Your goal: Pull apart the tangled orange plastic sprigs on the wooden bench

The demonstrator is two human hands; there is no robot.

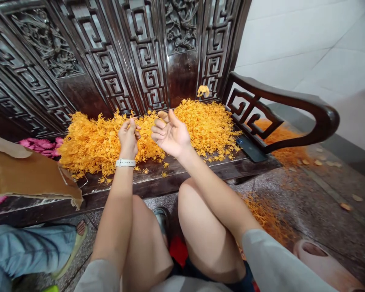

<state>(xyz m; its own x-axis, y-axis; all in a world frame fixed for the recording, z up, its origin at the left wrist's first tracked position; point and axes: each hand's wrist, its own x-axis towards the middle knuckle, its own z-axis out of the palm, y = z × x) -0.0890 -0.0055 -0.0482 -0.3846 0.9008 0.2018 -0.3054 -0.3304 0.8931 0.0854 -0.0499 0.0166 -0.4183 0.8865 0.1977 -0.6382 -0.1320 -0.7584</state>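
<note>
Yellow heap [144,147] lengthwise along bench [152,181]

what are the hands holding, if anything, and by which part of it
The right hand shows nothing held; a yellow piece beyond it is clear of its fingers. Whether the left hand pinches anything cannot be told.

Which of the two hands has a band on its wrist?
The left hand: a white band circles its wrist. The right hand has a bare wrist.
</note>
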